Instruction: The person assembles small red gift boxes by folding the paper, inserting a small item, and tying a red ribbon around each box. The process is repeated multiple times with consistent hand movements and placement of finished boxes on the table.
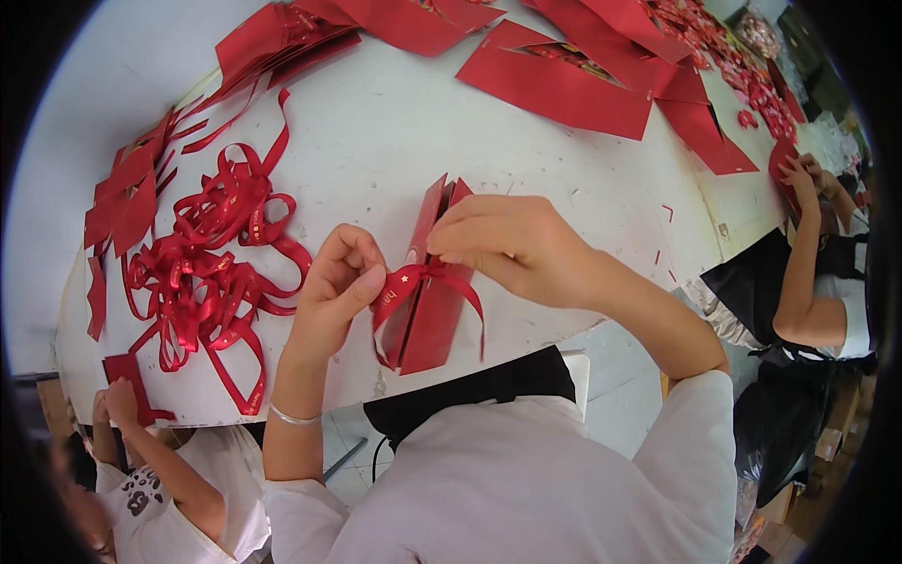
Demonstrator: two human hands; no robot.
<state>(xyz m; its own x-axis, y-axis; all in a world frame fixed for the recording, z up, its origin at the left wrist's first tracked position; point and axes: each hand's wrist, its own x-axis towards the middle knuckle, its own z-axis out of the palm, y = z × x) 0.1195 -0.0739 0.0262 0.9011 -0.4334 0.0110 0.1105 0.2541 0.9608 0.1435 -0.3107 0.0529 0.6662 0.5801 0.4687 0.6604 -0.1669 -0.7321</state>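
Note:
A slim red gift box (434, 315) stands on the white table in front of me, its two upper flaps rising side by side. Around its middle runs a red ribbon (399, 287) with gold print, knotted on top, one loop hanging to the left and a tail down the right side. My left hand (340, 287) is closed, thumb and forefinger pinching the ribbon's loop at the box's left. From the right, my right hand (517, 246) reaches over the box; its fingers are pressed together on the ribbon just above the knot, where the fingertips partly hide it.
Left of the box lies a tangled heap of red ribbons (211, 273). Flat red boxes (564, 80) line the far edge, with small red packets (728, 66) at far right. One co-worker's hands (115, 402) work at lower left, another's hands (810, 176) at right.

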